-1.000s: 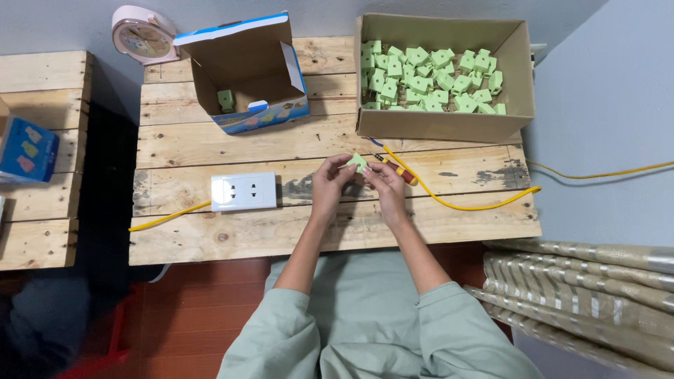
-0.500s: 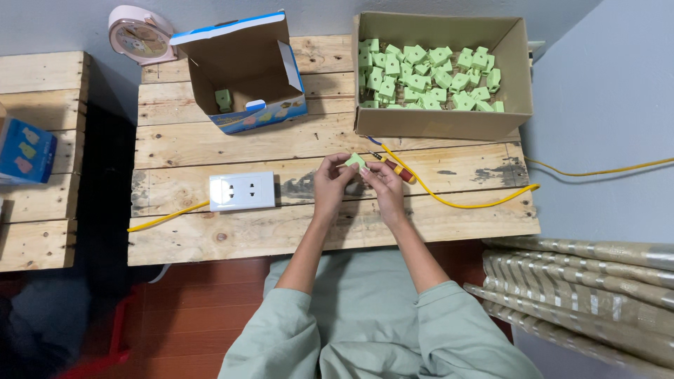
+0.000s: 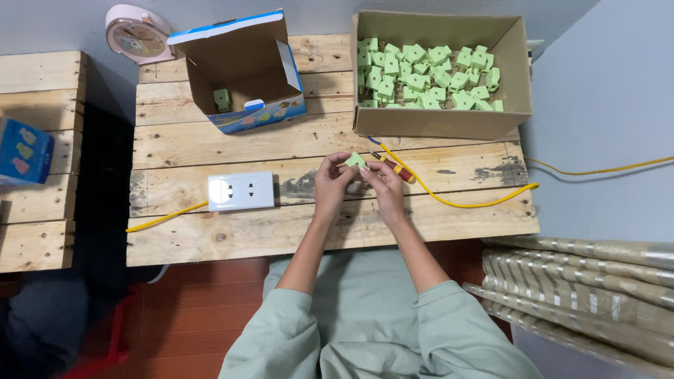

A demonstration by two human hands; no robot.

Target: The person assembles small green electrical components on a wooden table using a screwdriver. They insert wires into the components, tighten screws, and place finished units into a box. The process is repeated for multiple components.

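Note:
Both hands meet over the middle of the wooden pallet table (image 3: 232,235). My left hand (image 3: 331,181) and my right hand (image 3: 383,184) pinch one small green plastic piece (image 3: 354,160) between their fingertips. Just right of the hands lies a screwdriver with a red and yellow handle (image 3: 394,168). A white socket block (image 3: 241,191) lies left of my left hand, on a yellow cable (image 3: 456,202). Behind the hands stands a brown cardboard box (image 3: 442,123) holding several green pieces (image 3: 421,77).
An open blue and white carton (image 3: 246,74) with a few green pieces stands at the back left, beside a pink clock (image 3: 133,31). A second pallet table with a blue box (image 3: 21,151) is to the left. Rolled striped material (image 3: 583,274) lies on the right.
The hands have stayed in the same place, still working the green piece between the fingertips; only small finger shifts show.

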